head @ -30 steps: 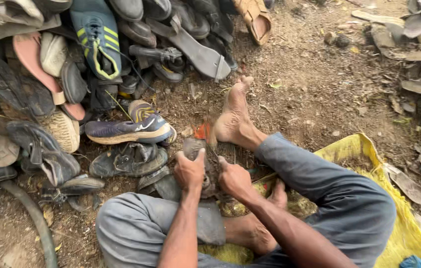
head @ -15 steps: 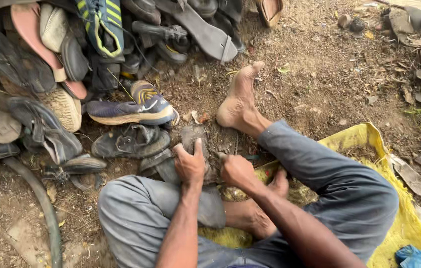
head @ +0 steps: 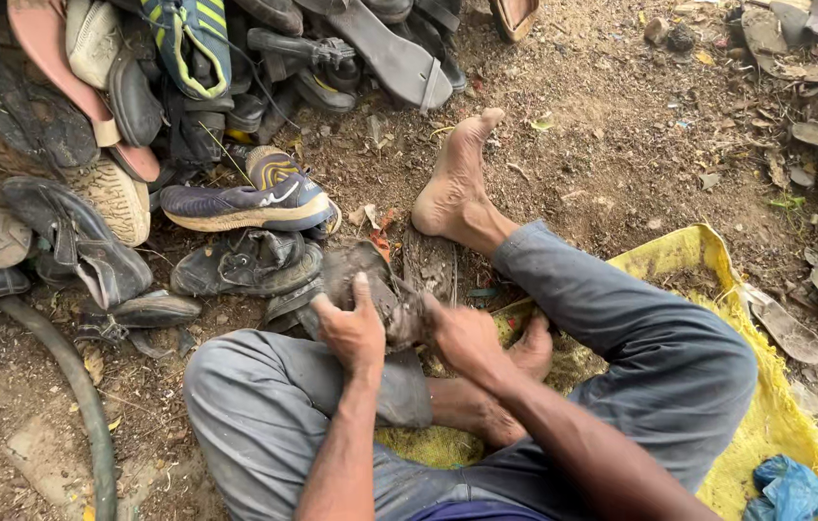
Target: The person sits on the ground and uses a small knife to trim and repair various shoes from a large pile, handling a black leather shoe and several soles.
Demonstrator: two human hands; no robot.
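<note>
Seated on a yellow sack [head: 718,289] spread over bare dirt, left hand [head: 353,333] and right hand [head: 464,335] both clamped with curled fingers around a muddy worn shoe [head: 375,280], braced low between the knees, beside a heap of old footwear [head: 90,145].

Soft even daylight, faint shadows, no glare, fingers perhaps slightly blurred

bare hands: 2 [head: 355,331] | bare feet: 2 [head: 454,183] | yellow woven sack: 1 [head: 774,415] | grey rubber hose at 8 o'clock: 1 [head: 81,396] | crumpled blue plastic bag at 4 o'clock: 1 [head: 790,487]
</note>
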